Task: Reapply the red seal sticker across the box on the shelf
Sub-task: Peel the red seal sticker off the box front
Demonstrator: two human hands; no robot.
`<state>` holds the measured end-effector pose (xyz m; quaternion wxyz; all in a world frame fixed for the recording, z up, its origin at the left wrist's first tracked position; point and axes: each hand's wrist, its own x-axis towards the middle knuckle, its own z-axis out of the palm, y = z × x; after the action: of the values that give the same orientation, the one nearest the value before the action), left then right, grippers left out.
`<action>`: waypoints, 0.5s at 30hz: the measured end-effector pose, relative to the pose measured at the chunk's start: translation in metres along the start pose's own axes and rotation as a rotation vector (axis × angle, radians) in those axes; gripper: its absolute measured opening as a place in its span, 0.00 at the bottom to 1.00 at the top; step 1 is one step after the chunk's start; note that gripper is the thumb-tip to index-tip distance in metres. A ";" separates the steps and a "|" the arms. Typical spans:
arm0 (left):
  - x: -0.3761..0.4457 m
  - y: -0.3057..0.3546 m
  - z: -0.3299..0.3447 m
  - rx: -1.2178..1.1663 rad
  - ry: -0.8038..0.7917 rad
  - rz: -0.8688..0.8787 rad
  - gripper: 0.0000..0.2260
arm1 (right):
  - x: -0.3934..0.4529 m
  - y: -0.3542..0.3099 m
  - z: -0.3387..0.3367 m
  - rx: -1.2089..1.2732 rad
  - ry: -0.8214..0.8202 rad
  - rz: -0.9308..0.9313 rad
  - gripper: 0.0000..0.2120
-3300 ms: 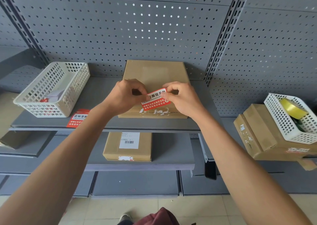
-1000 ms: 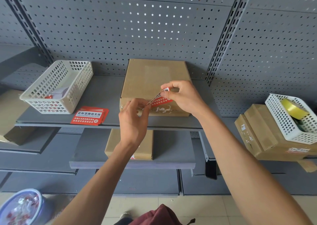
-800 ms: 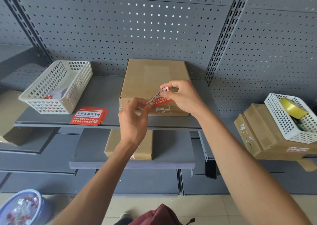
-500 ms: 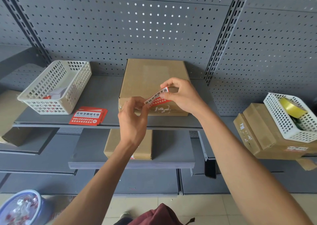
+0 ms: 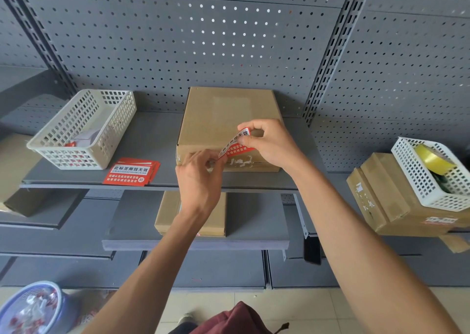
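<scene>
Holding: I pinch the red seal sticker between both hands, stretched over the front edge of the box
Step in hand: I judge this is the placing step, the sticker lined up across the lid seam but not yet pressed flat
Sticker: its upper right end stands up off the box top, its lower left end dips toward the front face, just above the torn white residue of an older seal
Box: it sits on the grey shelf, back against the pegboard, between the white basket and the shelf upright
Right hand: closed in a thumb-and-forefinger pinch on the sticker's upper end, wrist over the box's right front corner
Left hand: raised from below, fingers curled, fingertips closed on the sticker's lower end at the front face
Next move: likely lay one end down first, then smooth along the strip so it bridges lid and front without creasing
Spare stickers: lying on the shelf, well left of the box
</scene>
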<state>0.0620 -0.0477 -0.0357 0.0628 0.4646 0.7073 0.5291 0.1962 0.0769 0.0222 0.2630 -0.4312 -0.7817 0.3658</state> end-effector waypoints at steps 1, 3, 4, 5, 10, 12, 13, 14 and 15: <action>-0.001 0.002 -0.001 -0.011 -0.009 -0.019 0.08 | 0.001 0.000 0.001 -0.006 0.001 0.001 0.15; -0.001 0.005 -0.001 -0.028 -0.026 -0.050 0.08 | 0.002 0.001 0.003 -0.037 0.007 -0.015 0.15; -0.001 0.005 -0.001 -0.031 -0.030 -0.058 0.08 | 0.003 0.001 0.004 -0.058 0.012 -0.030 0.15; 0.000 0.006 -0.002 -0.033 -0.031 -0.066 0.08 | 0.004 0.001 0.005 -0.076 0.018 -0.042 0.15; 0.000 0.004 -0.002 -0.048 -0.030 -0.083 0.10 | 0.005 0.001 0.006 -0.108 0.013 -0.049 0.15; 0.000 0.005 -0.002 -0.050 -0.028 -0.083 0.10 | 0.004 0.000 0.005 -0.095 0.004 -0.040 0.15; 0.000 0.005 -0.002 -0.049 -0.027 -0.083 0.10 | 0.003 -0.002 0.003 -0.081 -0.001 -0.034 0.15; 0.001 0.005 -0.002 -0.046 -0.027 -0.081 0.10 | 0.002 -0.003 0.001 -0.067 -0.005 -0.030 0.14; 0.001 0.004 -0.002 -0.043 -0.029 -0.077 0.10 | 0.000 -0.004 -0.002 -0.055 -0.008 -0.033 0.14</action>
<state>0.0626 -0.0488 -0.0311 0.1034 0.4432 0.7122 0.5345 0.1955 0.0763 0.0264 0.2538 -0.4239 -0.7994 0.3417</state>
